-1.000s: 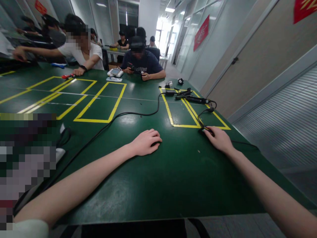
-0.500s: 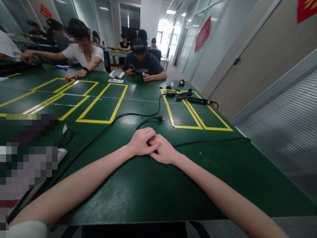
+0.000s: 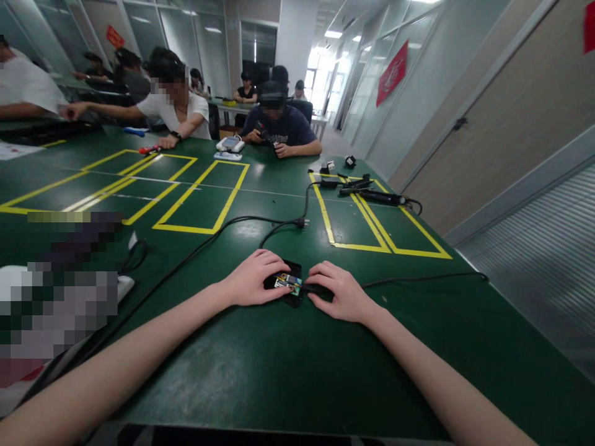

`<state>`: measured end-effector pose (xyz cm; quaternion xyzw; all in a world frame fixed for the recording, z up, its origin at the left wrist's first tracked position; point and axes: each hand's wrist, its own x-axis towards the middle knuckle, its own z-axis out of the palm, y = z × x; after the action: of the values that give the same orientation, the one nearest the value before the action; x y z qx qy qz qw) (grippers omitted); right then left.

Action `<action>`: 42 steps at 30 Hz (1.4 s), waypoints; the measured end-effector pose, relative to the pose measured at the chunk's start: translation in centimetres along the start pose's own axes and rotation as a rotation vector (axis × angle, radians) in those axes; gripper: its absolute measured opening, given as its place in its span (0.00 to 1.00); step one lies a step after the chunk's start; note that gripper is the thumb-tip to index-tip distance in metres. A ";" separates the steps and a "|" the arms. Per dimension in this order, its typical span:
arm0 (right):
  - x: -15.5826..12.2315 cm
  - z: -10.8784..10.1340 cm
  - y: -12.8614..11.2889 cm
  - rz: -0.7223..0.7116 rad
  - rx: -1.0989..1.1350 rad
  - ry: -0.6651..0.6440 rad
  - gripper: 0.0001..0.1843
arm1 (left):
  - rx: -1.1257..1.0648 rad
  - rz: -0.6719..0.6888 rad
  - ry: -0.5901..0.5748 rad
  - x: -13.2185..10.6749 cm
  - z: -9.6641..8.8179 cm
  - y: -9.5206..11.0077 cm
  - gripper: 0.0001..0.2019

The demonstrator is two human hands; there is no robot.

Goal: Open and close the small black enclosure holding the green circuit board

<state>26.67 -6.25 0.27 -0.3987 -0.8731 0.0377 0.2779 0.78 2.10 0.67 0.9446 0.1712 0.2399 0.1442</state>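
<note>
Between my hands an open black casing (image 3: 294, 301) shows a small green circuit board (image 3: 296, 288) with thin wires on it. My left hand (image 3: 255, 279) is closed on the casing's left side, thumb along the near edge and fingers along the far one. From the board's right side runs a black cable (image 3: 312, 288). The fingers of my right hand (image 3: 343, 292) are curled around that cable, just right of the casing. What lies under my left palm is hidden.
A black plug (image 3: 301, 222) on a cord lies beyond my hands. Black tools (image 3: 379, 197) rest at the far right, near yellow tape outlines (image 3: 357, 248). Across the green table (image 3: 223, 371) sit co-workers, one in a dark shirt (image 3: 297, 130). A blurred-out stack (image 3: 60, 303) is at left.
My hands were laid over each other and have come apart. The right hand has moved right, and the casing with its circuit board now shows between them. The view has shifted slightly.
</note>
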 end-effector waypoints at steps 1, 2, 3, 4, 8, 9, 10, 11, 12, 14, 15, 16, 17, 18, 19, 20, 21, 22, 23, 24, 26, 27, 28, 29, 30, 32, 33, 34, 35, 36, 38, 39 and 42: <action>0.0 0.1 0.1 0.000 -0.015 -0.006 0.05 | -0.010 -0.018 -0.009 -0.3 -0.1 0.1 0.16; 0.0 0.2 0.2 0.008 -0.027 -0.007 0.06 | -0.021 -0.027 -0.009 -0.6 -0.3 0.2 0.15; 0.0 0.4 0.3 0.022 -0.036 -0.005 0.08 | -0.032 -0.037 -0.010 -0.9 -0.4 0.2 0.16; 0.0 0.5 0.4 0.039 -0.039 -0.003 0.10 | -0.041 -0.045 -0.015 -1.1 -0.5 0.3 0.17; -0.1 0.7 0.5 0.113 -0.017 -0.015 0.15 | -0.043 -0.069 -0.049 -1.3 -0.8 0.4 0.25; -0.2 0.8 0.4 0.122 -0.011 -0.019 0.16 | -0.038 -0.070 -0.059 -1.3 -0.8 0.5 0.26; -0.2 0.8 0.3 0.129 -0.007 -0.023 0.16 | -0.032 -0.070 -0.069 -1.3 -0.8 0.5 0.27; -0.3 0.8 0.2 0.134 -0.004 -0.030 0.17 | -0.026 -0.069 -0.078 -1.4 -0.9 0.6 0.27; -0.3 0.9 0.1 0.139 -0.004 -0.037 0.17 | -0.020 -0.069 -0.087 -1.4 -0.9 0.6 0.28; -0.4 1.0 0.1 0.148 -0.016 -0.048 0.17 | -0.017 -0.070 -0.102 -1.4 -0.9 0.7 0.30; -0.4 1.0 0.0 0.152 -0.028 -0.047 0.17 | -0.021 -0.071 -0.110 -1.4 -1.0 0.7 0.31; -0.3 1.0 0.0 0.158 -0.042 -0.043 0.18 | -0.027 -0.071 -0.117 -1.4 -1.0 0.7 0.31; -0.3 1.0 0.0 0.165 -0.057 -0.038 0.18 | -0.035 -0.072 -0.122 -1.4 -1.0 0.7 0.31; -0.3 1.0 0.0 0.175 -0.071 -0.037 0.18 | -0.041 -0.074 -0.127 -1.3 -1.0 0.7 0.32; -0.3 1.0 0.0 0.185 -0.085 -0.039 0.18 | -0.047 -0.076 -0.131 -1.3 -1.1 0.7 0.32; -0.3 1.0 0.0 0.197 -0.099 -0.043 0.18 | -0.051 -0.078 -0.134 -1.3 -1.1 0.7 0.32; -0.2 1.0 0.0 0.211 -0.113 -0.048 0.18 | -0.057 -0.080 -0.136 -1.3 -1.1 0.7 0.33; -0.2 1.0 -0.1 0.226 -0.125 -0.053 0.19 | -0.062 -0.081 -0.138 -1.3 -1.1 0.6 0.34; -0.2 1.0 -0.2 0.244 -0.136 -0.058 0.19 | -0.067 -0.080 -0.142 -1.3 -1.2 0.6 0.35; -0.2 1.0 -0.2 0.262 -0.145 -0.063 0.20 | -0.072 -0.080 -0.146 -1.3 -1.2 0.6 0.36; -0.1 1.0 -0.3 0.295 -0.157 -0.072 0.20 | -0.077 -0.082 -0.155 -1.4 -1.3 0.6 0.38; -0.1 1.0 -0.3 0.306 -0.159 -0.077 0.20 | -0.079 -0.084 -0.158 -1.4 -1.3 0.6 0.39; -0.1 1.0 -0.3 0.311 -0.158 -0.085 0.20 | -0.081 -0.086 -0.159 -1.4 -1.3 0.5 0.40; 0.0 1.0 -0.3 0.312 -0.153 -0.096 0.20 | -0.082 -0.088 -0.159 -1.4 -1.3 0.6 0.39; 0.0 1.0 -0.3 0.309 -0.146 -0.109 0.20 | -0.084 -0.089 -0.157 -1.4 -1.3 0.6 0.39; 0.0 0.9 -0.3 0.303 -0.135 -0.139 0.20 | -0.088 -0.097 -0.139 -1.4 -1.3 0.6 0.36; 0.1 0.9 -0.3 0.298 -0.132 -0.156 0.19 | -0.092 -0.099 -0.127 -1.3 -1.2 0.6 0.34; 0.1 0.9 -0.3 0.291 -0.130 -0.172 0.19 | -0.096 -0.102 -0.114 -1.3 -1.2 0.6 0.31; 0.1 0.8 -0.3 0.284 -0.131 -0.186 0.18 | -0.098 -0.107 -0.100 -1.3 -1.1 0.6 0.29; 0.1 0.8 -0.4 0.275 -0.132 -0.199 0.17 | -0.098 -0.111 -0.090 -1.2 -1.0 0.6 0.27; 0.2 0.8 -0.6 0.260 -0.139 -0.217 0.16 | -0.085 -0.127 -0.075 -1.2 -0.9 0.5 0.25; 0.2 0.7 -0.6 0.257 -0.146 -0.221 0.16 | -0.076 -0.136 -0.069 -1.2 -0.9 0.5 0.24; 0.4 0.7 -0.8 0.266 -0.168 -0.222 0.15 | -0.054 -0.146 -0.060 -1.2 -0.7 0.6 0.23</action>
<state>25.49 -6.42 0.07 -0.5257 -0.8382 0.0449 0.1383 -0.40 1.27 1.04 0.9321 0.2289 0.2049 0.1919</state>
